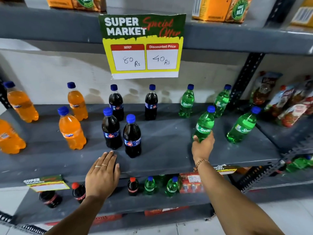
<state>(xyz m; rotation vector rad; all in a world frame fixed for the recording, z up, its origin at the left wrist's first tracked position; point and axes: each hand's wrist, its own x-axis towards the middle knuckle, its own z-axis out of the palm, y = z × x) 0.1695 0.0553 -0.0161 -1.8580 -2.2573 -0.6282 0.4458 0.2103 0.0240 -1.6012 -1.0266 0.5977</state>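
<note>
A grey shop shelf point(162, 156) carries rows of blue-capped soda bottles. My right hand point(202, 147) grips the base of a green Sprite bottle point(204, 123), which tilts to the right above the shelf. Three other green Sprite bottles point(241, 126) stand behind and to its right. My left hand point(103, 175) rests flat, fingers straight, on the shelf's front edge, just below two dark cola bottles point(132, 136). Two more cola bottles stand further back. Orange Fanta bottles point(72, 129) fill the left part of the shelf.
A "Super Market Special Offer" price card point(143, 45) hangs from the shelf above. Snack packets point(288, 102) lean on the neighbouring shelf at right. The lower shelf holds red-capped cola bottles point(78, 192), green bottles and a red carton point(190, 184). Orange cartons sit on top.
</note>
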